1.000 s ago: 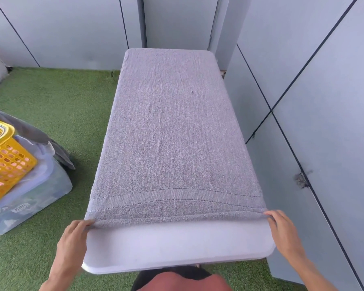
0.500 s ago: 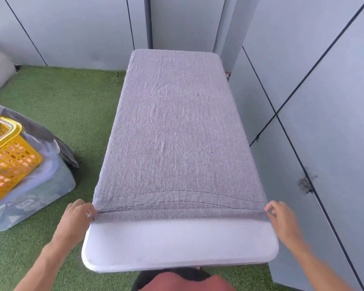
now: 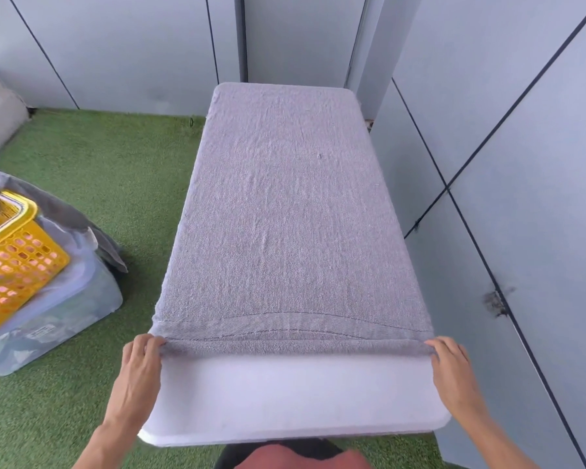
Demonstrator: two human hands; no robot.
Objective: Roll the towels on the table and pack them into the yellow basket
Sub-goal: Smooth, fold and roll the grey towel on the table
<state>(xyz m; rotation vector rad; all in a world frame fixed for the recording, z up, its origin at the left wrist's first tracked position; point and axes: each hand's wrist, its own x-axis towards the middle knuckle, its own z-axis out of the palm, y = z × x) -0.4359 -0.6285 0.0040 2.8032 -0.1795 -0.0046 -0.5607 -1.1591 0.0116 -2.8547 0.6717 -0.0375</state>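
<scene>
A grey towel (image 3: 285,214) lies spread flat along the white table (image 3: 291,397), covering it except for a bare strip at the near end. My left hand (image 3: 139,374) pinches the towel's near left corner. My right hand (image 3: 454,370) pinches the near right corner. The near hem is curled over slightly between the two hands. The yellow basket (image 3: 14,258) stands at the far left, partly cut off by the frame edge, resting on a clear plastic bin (image 3: 58,326).
Grey cloth (image 3: 75,214) drapes behind the basket and over the bin. Green artificial turf (image 3: 109,170) covers the floor left of the table. Grey wall panels (image 3: 521,164) run close along the table's right side and behind its far end.
Both hands have shifted inward onto the towel's near corners and the hem has begun to curl over. The view has tilted slightly, bringing the basket further into frame.
</scene>
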